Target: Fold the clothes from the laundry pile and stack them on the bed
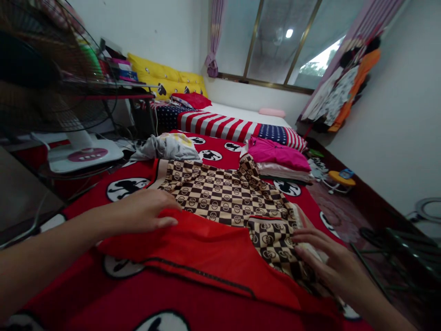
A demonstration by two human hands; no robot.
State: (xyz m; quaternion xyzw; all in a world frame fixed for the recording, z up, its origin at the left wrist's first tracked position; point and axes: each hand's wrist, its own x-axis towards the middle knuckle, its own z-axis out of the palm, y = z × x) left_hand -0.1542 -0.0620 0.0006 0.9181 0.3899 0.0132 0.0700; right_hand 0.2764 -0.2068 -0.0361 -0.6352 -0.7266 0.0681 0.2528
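A brown and cream checkered garment (pixel 223 193) lies spread on a bed with a red cover printed with cartoon mice (pixel 86 299). A red cloth (pixel 206 253) lies over its near part. My left hand (pixel 144 211) rests flat on the red cloth's upper left edge, fingers stretched out. My right hand (pixel 327 262) lies with spread fingers on the checkered garment's lower right part, at the bed's right edge. Neither hand grips anything.
A crumpled grey and yellow garment (pixel 168 147) lies beyond the checkered one. Folded pink clothes (pixel 279 158) sit in a pile to the right. A standing fan (pixel 51 92) is close on the left. A second bed with a flag cover (pixel 237 126) lies behind. Clothes hang at the right wall (pixel 347 87).
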